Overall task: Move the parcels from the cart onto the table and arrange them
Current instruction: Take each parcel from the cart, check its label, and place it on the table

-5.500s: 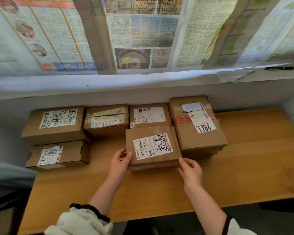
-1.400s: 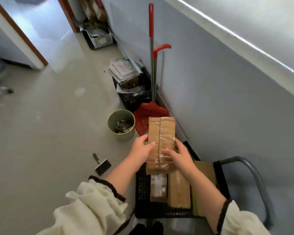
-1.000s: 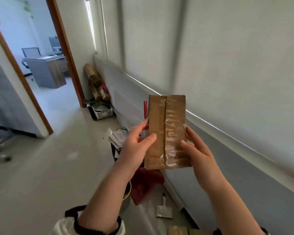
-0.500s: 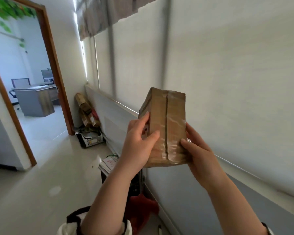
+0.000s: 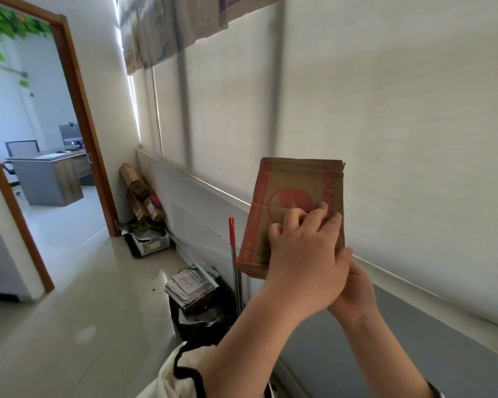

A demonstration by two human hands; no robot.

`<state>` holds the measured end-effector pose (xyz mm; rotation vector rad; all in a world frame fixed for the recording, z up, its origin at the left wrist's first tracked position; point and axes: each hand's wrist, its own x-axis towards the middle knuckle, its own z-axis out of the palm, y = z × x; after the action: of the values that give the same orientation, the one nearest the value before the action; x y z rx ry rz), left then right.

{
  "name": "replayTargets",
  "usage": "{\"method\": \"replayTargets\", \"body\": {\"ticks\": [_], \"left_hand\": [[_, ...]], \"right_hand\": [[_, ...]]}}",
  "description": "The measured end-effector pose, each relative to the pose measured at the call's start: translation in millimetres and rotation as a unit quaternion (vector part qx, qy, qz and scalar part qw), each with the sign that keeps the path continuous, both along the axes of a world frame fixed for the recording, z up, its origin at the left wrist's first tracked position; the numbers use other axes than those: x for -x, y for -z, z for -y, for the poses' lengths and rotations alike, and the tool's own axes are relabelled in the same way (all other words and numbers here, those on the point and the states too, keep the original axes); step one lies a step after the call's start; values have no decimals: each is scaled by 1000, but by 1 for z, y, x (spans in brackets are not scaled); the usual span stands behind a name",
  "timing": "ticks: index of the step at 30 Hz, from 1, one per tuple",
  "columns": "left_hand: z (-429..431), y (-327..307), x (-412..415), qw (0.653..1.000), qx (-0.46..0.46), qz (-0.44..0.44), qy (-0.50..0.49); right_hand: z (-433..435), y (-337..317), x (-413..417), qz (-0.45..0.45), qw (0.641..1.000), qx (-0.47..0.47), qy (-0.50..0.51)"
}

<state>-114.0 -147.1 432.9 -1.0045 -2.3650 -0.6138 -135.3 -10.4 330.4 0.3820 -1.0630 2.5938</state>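
Note:
I hold a small brown cardboard parcel (image 5: 295, 193) upright in the air in front of the wall, a red round print and red edge bands on the face turned to me. My left hand (image 5: 305, 254) lies over its lower front with the fingers curled onto it. My right hand (image 5: 357, 285) grips it from below and behind, mostly hidden by the left hand. Neither the cart nor the table is in view.
A pale wall with a ledge (image 5: 213, 185) runs along the right. On the floor by it stand a black crate with papers (image 5: 193, 294), a red-tipped broom handle (image 5: 233, 248) and boxes (image 5: 141, 193). An open doorway (image 5: 41, 139) lies at the left.
The parcel has been turned over in my hands: the taped seam side faced me before, the red-printed side faces me now. My left hand moved across onto its front. The view tilted upward.

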Motion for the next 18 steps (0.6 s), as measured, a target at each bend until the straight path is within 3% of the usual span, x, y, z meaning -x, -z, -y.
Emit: {"method": "replayTargets", "body": {"ticks": [3, 6, 8, 10, 13, 14, 16, 18], "left_hand": [[8, -1, 6, 999, -37, 8, 25], [24, -5, 18, 980, -161, 55, 101], [37, -7, 26, 937, -283, 129, 157], [47, -6, 31, 862, -403, 231, 205], [58, 3, 41, 746, -520, 316, 271], [60, 7, 44, 721, -537, 330, 287], [64, 17, 48, 705, -551, 341, 287], [68, 21, 48, 715, -556, 327, 269]], "right_hand": [[2, -17, -11, 146, 985, -43, 86], [8, -42, -13, 49, 998, -20, -17], [16, -66, -24, -14, 990, -120, 68], [25, -85, -34, -44, 964, -210, 156], [44, -102, -48, -79, 894, -357, 258], [51, -103, -49, -94, 867, -404, 276], [58, -101, -45, -99, 826, -464, 305], [58, -97, -41, -91, 828, -464, 302]]}}
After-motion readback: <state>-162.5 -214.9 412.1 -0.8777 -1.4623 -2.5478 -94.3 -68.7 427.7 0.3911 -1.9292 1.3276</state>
